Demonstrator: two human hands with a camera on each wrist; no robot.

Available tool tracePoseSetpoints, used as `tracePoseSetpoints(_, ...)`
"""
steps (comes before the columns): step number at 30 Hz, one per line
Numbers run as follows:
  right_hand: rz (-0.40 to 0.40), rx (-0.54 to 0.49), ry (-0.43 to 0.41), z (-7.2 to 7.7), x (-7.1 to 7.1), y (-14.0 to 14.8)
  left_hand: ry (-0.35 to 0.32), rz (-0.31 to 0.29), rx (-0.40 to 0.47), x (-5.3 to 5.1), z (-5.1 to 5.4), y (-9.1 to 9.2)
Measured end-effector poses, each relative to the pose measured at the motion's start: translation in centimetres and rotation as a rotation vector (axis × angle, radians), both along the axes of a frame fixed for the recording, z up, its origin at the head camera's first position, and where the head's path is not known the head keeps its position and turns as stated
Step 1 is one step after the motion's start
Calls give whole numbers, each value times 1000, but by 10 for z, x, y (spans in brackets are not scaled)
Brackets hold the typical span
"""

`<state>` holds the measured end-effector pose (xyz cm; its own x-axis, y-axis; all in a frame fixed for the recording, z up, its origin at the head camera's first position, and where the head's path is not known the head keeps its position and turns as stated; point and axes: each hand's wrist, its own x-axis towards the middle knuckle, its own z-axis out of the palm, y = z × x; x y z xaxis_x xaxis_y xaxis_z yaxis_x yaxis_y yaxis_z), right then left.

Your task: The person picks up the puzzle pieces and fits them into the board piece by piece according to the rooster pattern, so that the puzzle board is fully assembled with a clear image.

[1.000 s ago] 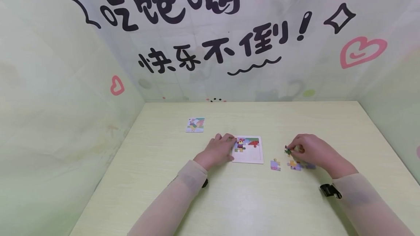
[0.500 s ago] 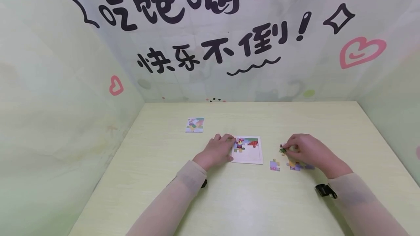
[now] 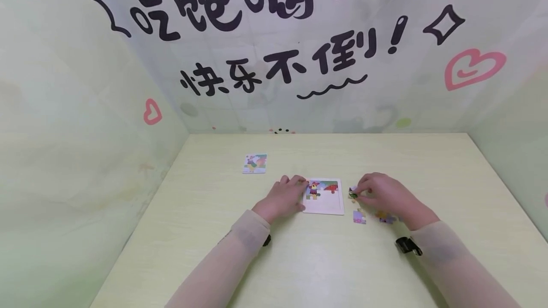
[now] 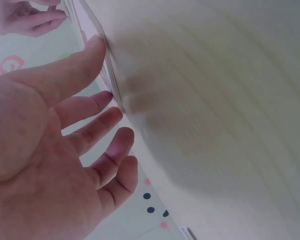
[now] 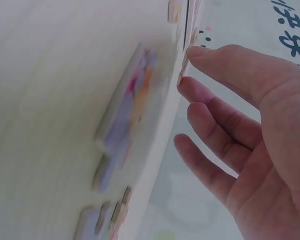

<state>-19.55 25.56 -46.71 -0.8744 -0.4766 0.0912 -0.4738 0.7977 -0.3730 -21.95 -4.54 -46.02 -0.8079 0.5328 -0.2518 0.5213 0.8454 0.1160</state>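
Observation:
My left hand (image 3: pixel 282 196) rests at the left side of a small white puzzle tray (image 3: pixel 323 210). Thumb and fingertips touch its edge, the fingers loosely bent, as the left wrist view shows. Inside the tray, joined puzzle pieces (image 3: pixel 314 189) with a bird picture fill the left and top parts. Just right of the tray, my right hand (image 3: pixel 385 196) pinches a green and dark puzzle piece (image 3: pixel 352 192) between thumb and index finger. Seen edge-on in the right wrist view, this piece (image 5: pixel 182 70) is held above the table.
A loose purple puzzle piece (image 3: pixel 358 216) lies below the right hand, with more pieces (image 3: pixel 385 217) farther right, partly hidden by that hand. A small square picture card (image 3: pixel 254 163) lies at the back left. Printed cloth walls (image 3: pixel 274 113) enclose the table (image 3: pixel 308 260).
My right hand has moved left with the pinched puzzle piece, from above the loose pieces to near the tray's right edge. The left hand and tray have stayed in place.

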Motion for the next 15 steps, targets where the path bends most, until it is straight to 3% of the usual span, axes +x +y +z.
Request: tracePoseSetpoints(15, 26, 6, -9, 1, -1, -25, 1, -5, 9, 2, 2, 0)
